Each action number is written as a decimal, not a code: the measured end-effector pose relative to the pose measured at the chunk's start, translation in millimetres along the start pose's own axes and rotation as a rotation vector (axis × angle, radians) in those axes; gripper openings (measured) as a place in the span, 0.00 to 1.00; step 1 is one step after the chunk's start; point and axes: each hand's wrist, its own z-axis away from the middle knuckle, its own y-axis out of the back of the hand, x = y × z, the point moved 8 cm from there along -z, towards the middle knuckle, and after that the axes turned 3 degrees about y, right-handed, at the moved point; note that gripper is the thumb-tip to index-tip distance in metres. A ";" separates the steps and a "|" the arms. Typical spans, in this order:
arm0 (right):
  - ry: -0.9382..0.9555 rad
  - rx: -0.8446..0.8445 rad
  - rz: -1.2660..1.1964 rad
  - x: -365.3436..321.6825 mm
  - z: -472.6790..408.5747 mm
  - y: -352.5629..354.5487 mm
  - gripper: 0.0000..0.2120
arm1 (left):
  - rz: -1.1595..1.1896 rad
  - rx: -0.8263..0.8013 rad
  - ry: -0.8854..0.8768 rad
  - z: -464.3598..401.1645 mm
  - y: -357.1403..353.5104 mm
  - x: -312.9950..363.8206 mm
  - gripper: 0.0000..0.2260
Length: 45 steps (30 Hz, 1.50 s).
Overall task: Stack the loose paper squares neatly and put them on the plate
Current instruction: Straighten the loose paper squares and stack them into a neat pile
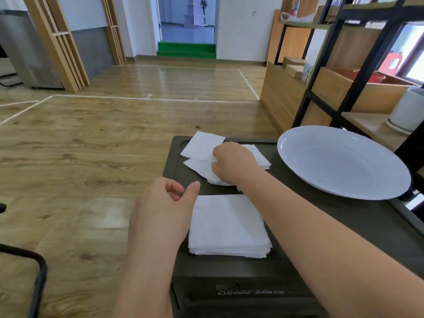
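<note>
A neat stack of white paper squares point(228, 226) lies on the near part of a dark box lid point(321, 216). Several loose paper squares point(202, 145) lie scattered at the lid's far left corner. My right hand point(234, 164) reaches across to them and pinches the loose sheets between curled fingers and thumb. My left hand point(165, 210) hovers at the stack's left edge with fingers loosely curled, holding nothing. A large white plate point(378, 184) sits on the lid's right side with nothing on it.
The dark box stands on a wooden floor point(91, 145). A black-framed wooden shelf unit point(339, 88) rises right behind the plate, with a white pot point(406, 109) on it. A black chair frame point(39, 278) curves at the lower left.
</note>
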 end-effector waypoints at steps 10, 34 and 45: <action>-0.165 0.540 -1.169 26.2 71.9 73.2 0.16 | 0.430 -0.147 0.096 -4.1 -6.1 -7.9 0.11; -0.466 0.262 -0.878 48.2 179.4 3.8 0.09 | -0.023 -0.308 0.002 4.6 -29.8 -5.2 0.19; -0.426 0.045 -0.517 49.2 179.1 0.1 0.06 | -0.277 -0.208 0.060 2.1 -22.4 -19.8 0.13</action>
